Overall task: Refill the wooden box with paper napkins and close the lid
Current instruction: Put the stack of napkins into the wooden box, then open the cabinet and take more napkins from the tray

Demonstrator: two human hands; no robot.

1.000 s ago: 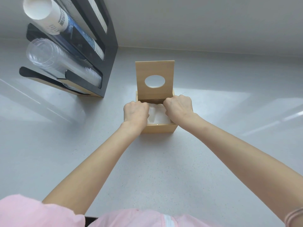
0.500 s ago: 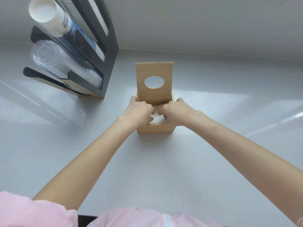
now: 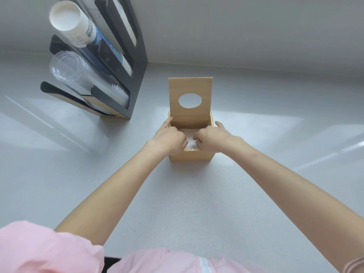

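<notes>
A café or food-service counter is showing here: a black cup dispenser rack [image 3: 126, 62] is holding stacked paper cups [image 3: 78, 26] and clear plastic cups [image 3: 78, 75] on a grey speckled countertop [image 3: 177, 203].

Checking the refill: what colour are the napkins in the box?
White napkins, seen between both hands in the head view.

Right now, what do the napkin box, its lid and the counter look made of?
Wooden box: pale wood or ply, matte, faint grain on the front wall. Lid: same tan board, thin, upright, with a clean oval cut-out. Counter: light grey with fine dark speckles and soft window glare, likely stone or a solid-surface composite; the picture cannot settle which.
</notes>
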